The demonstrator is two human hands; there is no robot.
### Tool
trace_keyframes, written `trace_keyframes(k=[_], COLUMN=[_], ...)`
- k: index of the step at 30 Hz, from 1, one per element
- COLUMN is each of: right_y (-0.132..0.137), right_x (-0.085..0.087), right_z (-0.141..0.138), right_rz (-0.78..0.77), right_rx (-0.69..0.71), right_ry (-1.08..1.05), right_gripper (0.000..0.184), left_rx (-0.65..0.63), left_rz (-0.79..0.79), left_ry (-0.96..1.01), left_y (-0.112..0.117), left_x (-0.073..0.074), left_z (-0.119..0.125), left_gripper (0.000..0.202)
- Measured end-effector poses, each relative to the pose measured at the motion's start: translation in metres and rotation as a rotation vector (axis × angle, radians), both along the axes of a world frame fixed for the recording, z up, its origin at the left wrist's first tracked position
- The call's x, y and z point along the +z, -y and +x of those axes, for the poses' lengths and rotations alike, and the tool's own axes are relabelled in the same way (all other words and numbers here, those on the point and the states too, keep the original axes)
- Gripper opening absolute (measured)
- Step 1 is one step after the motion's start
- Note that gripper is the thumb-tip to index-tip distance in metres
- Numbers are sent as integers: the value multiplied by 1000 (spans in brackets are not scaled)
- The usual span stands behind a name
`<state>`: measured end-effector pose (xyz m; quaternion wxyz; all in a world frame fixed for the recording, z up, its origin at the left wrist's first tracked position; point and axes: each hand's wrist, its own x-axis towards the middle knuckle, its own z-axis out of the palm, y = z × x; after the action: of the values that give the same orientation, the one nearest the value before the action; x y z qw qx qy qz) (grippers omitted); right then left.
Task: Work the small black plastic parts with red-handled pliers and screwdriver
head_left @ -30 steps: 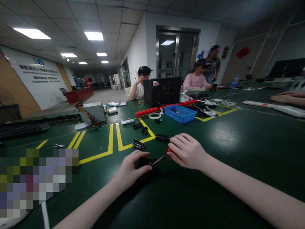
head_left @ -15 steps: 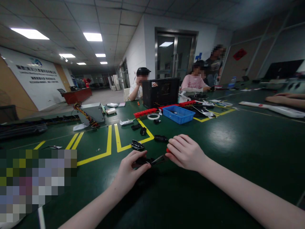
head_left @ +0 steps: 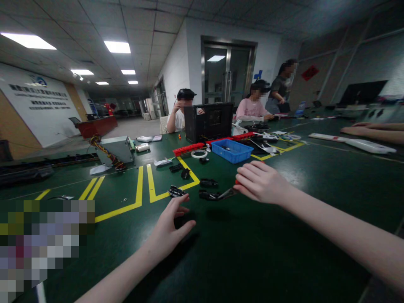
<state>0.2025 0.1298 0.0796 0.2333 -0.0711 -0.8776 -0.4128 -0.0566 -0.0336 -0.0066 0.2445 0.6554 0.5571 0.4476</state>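
My right hand (head_left: 263, 183) is closed around red-handled pliers (head_left: 226, 193), and most of the handle is hidden in the fingers. The metal jaws point left and meet a small black plastic part (head_left: 208, 195); whether they grip it I cannot tell. My left hand (head_left: 172, 225) is open above the green table, thumb and fingers apart, holding nothing. Just beyond its fingertips lies a ridged black piece (head_left: 176, 191). Another black part (head_left: 208, 182) sits right behind the one at the jaws.
A blue tray (head_left: 232, 156), a white ring of tape (head_left: 199, 154) and red strips (head_left: 188, 149) lie farther back. Behind them stands a black computer case (head_left: 208, 122), with a metal power supply (head_left: 115, 151) at left. Co-workers sit across the table; another person's hands rest at right.
My left hand has let go of the black part and opened. My right hand has moved away to the right with the pliers, and the black part is now beyond my left fingers.
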Motion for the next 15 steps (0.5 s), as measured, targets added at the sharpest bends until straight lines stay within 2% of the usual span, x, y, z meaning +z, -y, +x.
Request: trace_keyframes(k=[4,7,11,15], right_y=[-32,-61,-96,-113], right_x=[26,36,31,17], right_z=[27,40,42,32], right_rz=[111,143,150,119], right_rx=[-140,-209,-263,-298], right_ry=[63,137,217,216], right_gripper=[32,35,37,39], left_rx=[-59,-103,-113,-138], left_rz=[-32,-69,-77,-78], left_ry=[-86,-113,-131,-167], left_y=[0,1,0,-1], left_x=[-1,3,6,5], left_z=[-1,1,0,-2], left_gripper=[50,41,30,26])
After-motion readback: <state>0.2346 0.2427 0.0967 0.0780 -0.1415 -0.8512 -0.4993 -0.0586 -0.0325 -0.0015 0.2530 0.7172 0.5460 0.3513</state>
